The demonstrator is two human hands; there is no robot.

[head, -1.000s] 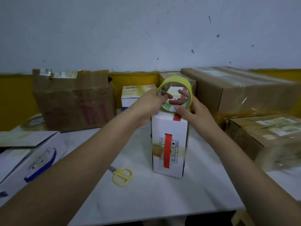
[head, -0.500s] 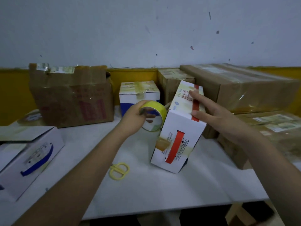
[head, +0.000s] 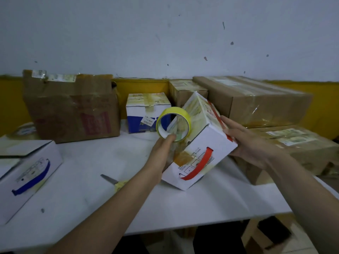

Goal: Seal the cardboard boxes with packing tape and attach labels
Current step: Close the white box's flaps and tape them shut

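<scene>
White box (head: 201,153) mid-counter, tipped: lower near corner on the counter (head: 91,208), long axis leaning up and away to the right. Top face, with yellowed tape and a red strip, turns toward the back boxes. Red handle (head: 198,165) runs along the near face, following the tilt.

Left hand (head: 163,153) at the box's left side, fingers curled on the lower rim of the tape roll (head: 173,123). Roll stands on edge against the box's upper left face, its hole facing the camera.

Right hand (head: 249,143) on the box's upper right edge, thumb over the top face, fingers wrapped behind, gripping it.

Scissors (head: 115,181) lie flat just left of the left forearm, partly hidden, blades pointing left.

Brown boxes (head: 256,99) stacked just right and behind, very near the tilted box; little room that side. Small blue-white box (head: 146,114) behind the roll. Worn brown box (head: 71,107) back left. White box with blue handle (head: 27,171) at the left edge. Bare counter in front, up to the near edge.
</scene>
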